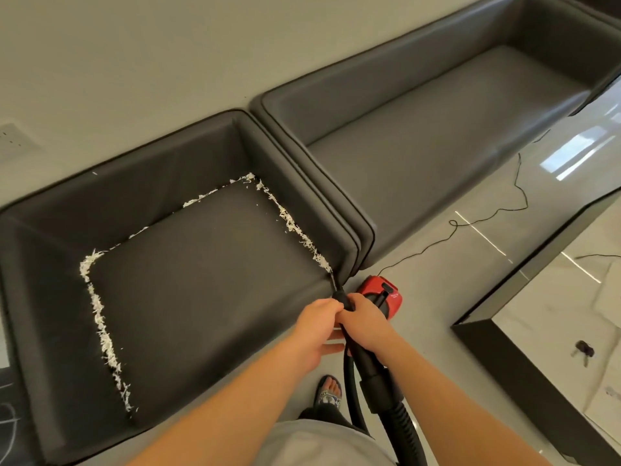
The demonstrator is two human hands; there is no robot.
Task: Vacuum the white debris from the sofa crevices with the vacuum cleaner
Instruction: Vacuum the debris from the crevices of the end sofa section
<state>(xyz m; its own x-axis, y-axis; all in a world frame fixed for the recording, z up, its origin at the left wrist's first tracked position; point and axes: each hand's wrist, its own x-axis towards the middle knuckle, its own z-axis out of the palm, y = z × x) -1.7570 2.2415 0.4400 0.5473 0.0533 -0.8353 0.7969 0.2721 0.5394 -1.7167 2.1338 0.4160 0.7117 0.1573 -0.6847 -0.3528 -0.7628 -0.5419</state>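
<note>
A dark grey armchair-like sofa section [188, 264] has white shredded debris [295, 227] lining the crevices round its seat: along the right side, the back and the left side [100, 324]. My right hand [363, 324] and my left hand [316, 331] both grip the black vacuum tube [369, 368]. Its thin crevice nozzle [333, 280] points into the front end of the right crevice. The red vacuum cleaner body [383, 290] sits on the floor just right of the armchair's front corner.
A longer grey sofa [437, 129] stands to the right. A thin black power cord [487, 213] trails over the glossy floor. A dark-framed marble table [551, 317] with keys [584, 351] is at right. My sandalled foot [331, 391] is below.
</note>
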